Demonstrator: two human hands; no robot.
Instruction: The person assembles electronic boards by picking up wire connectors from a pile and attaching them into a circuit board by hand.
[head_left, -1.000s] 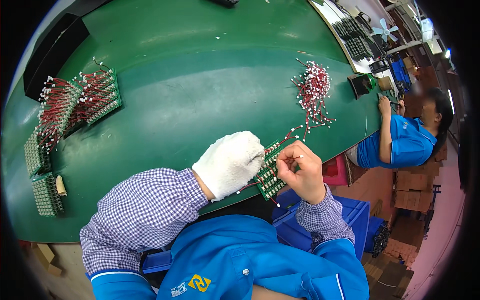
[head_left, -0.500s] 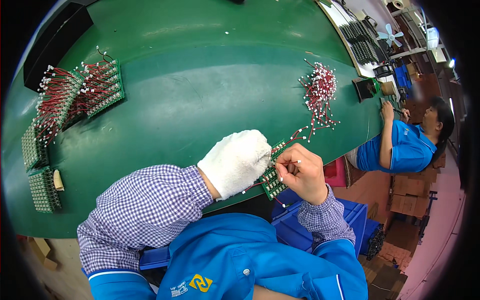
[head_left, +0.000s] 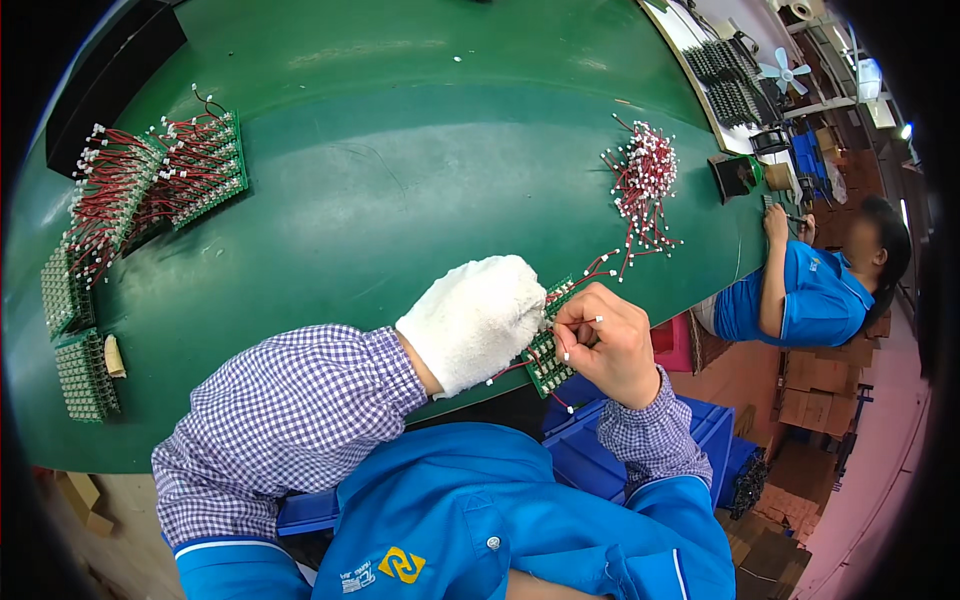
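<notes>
In the head view, my left hand, in a white knit glove, is curled closed at the left side of a green circuit board. Its fingertips are hidden, so the exact grip does not show. My bare right hand is over the board's right side, thumb and fingers pinched on a thin red wire with small white connectors at its ends. Rows of pale sockets cover the board, which lies at the table's near edge. A few other red wires stick out from it, and some of it is behind both hands.
A heap of red wires lies at the right of the green table. Wired boards and stacked boards stand on the left. A blue crate is below the edge. A co-worker sits at the right.
</notes>
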